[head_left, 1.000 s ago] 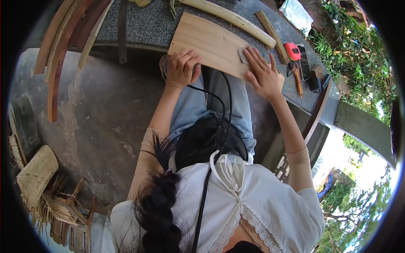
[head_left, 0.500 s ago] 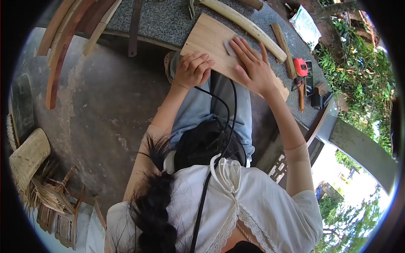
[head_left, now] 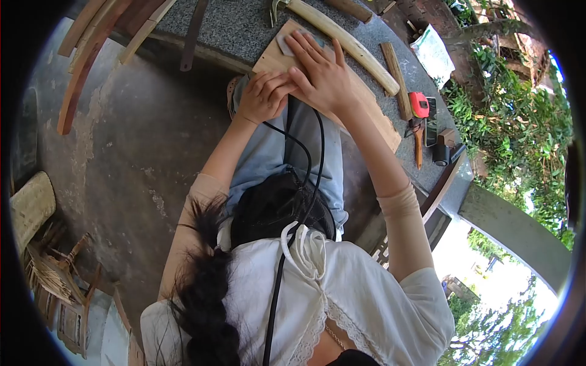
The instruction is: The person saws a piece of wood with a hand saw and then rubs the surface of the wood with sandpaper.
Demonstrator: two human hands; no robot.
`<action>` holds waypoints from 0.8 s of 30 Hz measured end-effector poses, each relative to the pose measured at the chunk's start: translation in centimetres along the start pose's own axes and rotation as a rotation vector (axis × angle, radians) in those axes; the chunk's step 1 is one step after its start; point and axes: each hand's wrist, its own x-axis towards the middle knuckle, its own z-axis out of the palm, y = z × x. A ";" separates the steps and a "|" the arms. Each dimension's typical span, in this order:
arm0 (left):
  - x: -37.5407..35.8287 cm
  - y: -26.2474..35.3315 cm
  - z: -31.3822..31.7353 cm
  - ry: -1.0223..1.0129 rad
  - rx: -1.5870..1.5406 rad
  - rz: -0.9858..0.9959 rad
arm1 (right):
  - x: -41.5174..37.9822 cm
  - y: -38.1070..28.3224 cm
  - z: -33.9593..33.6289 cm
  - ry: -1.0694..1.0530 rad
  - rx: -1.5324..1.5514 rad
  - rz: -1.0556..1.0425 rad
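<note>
A pale wooden board (head_left: 369, 110) lies at the edge of the stone table, its near side above my lap. My left hand (head_left: 264, 97) is closed over the board's near edge, fingers curled on top. Flat across the board's left part, my right hand (head_left: 320, 76) presses a small grey piece of sandpaper (head_left: 284, 45) under its fingertips. The right thumb is spread and comes close to the left hand's fingers. Most of the sandpaper is covered by the fingers. Just beyond the board is a hammer (head_left: 348, 41) with a pale curved handle.
On the speckled table (head_left: 229, 33) are a wood stick (head_left: 397, 79), a red tape measure (head_left: 419, 105), a phone (head_left: 431, 122) and an orange-handled tool (head_left: 419, 149). Several planks (head_left: 91, 67) and a dark flat strip (head_left: 194, 36) jut past the edge at left. A black cable (head_left: 320, 152) crosses my lap.
My right hand has slid the sandpaper left along the board, from its middle toward its far left corner. My left hand stays on the near edge. The whole view has shifted slightly.
</note>
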 end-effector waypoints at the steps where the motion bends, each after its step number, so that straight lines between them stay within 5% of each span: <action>1: -0.1 0.0 0.1 0.004 0.014 0.000 | -1.9 0.3 -0.9 -0.053 0.011 0.052; 7: -0.2 -0.2 0.4 0.040 0.022 0.002 | -13.5 1.6 -5.4 -0.231 -0.040 0.288; 16: -0.4 -0.2 0.2 0.009 0.037 -0.019 | 1.5 -0.9 0.7 -0.004 0.019 0.031; 24: -0.6 -0.2 1.0 0.048 0.028 0.007 | -13.6 1.0 -5.3 -0.253 -0.009 0.325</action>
